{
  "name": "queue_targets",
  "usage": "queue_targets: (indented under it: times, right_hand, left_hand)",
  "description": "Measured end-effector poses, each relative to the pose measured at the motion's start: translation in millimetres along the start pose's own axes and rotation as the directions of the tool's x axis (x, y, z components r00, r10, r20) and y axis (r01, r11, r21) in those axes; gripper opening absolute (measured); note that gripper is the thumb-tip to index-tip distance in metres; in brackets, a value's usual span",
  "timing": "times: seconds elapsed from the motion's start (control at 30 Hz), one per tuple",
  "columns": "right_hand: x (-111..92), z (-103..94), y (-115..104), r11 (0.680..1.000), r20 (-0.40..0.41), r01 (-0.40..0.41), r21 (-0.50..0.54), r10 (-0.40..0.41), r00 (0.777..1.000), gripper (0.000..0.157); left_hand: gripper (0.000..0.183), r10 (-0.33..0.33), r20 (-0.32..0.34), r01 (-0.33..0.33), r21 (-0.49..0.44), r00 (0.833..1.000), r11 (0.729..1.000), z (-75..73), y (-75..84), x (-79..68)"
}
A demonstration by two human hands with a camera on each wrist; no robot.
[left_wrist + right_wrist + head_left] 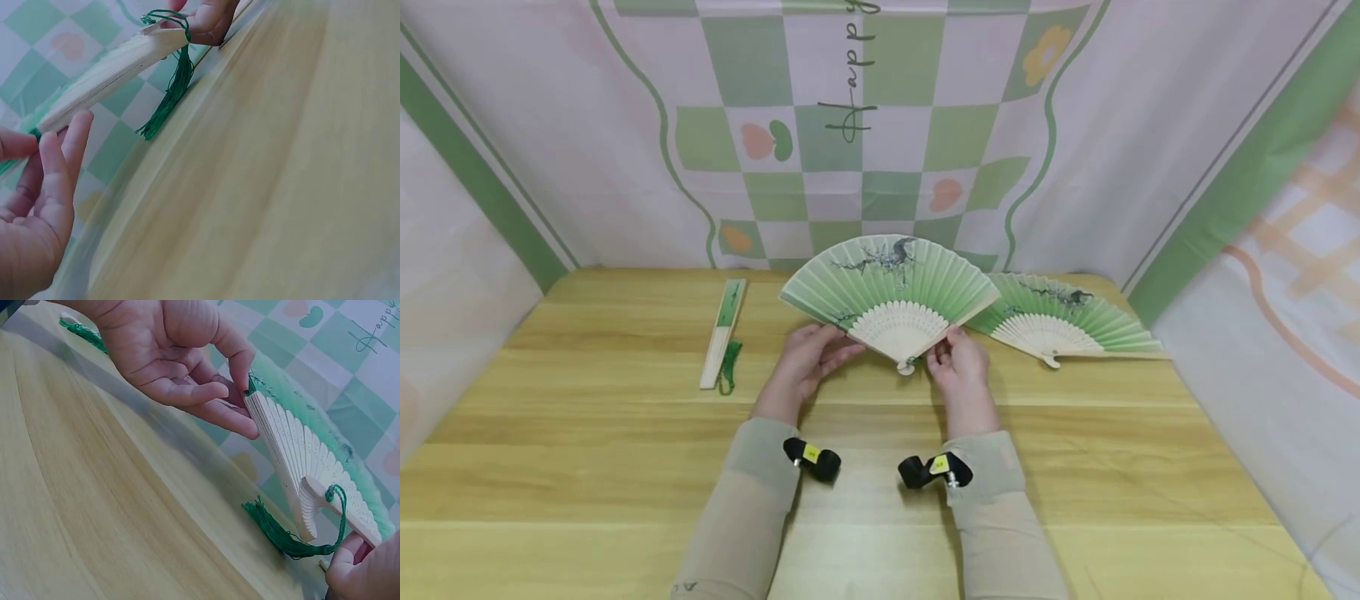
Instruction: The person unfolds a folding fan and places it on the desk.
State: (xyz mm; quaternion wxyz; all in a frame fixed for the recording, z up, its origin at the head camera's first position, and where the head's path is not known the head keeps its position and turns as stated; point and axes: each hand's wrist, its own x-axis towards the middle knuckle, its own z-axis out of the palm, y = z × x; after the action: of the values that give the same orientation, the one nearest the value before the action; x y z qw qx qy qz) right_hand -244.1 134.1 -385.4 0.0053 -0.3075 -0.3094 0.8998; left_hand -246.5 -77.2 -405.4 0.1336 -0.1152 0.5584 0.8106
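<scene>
- Left hand (808,360): pinching left edge of fan (895,287), other fingers loose
- Right hand (962,367): pinching its right edge
- Fan: spread, up over table (865,500), between hands
- Folded fan (722,333) on table, left

"Happy" — checkered cloth (895,137) | yellow wrist stickers (811,452) — too small to read

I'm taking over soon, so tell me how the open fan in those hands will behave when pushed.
The open fan may fold if pushed sideways, since its slats meet at one end. Its pleated leaf looks thin, so could crease. The green tassel, hanging loose, will likely swing.
</scene>
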Motion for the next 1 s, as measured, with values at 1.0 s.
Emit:
queue_targets:
  times: [1.0]
  right_hand:
    - [-3,5.6,-11,0.973,-0.105,0.029,0.231,-0.005,0.994,0.011]
  left_hand:
    - [0.031,0.054,0.136,-0.05,-0.03,0.989,0.998,-1.1,4.0,1.7]
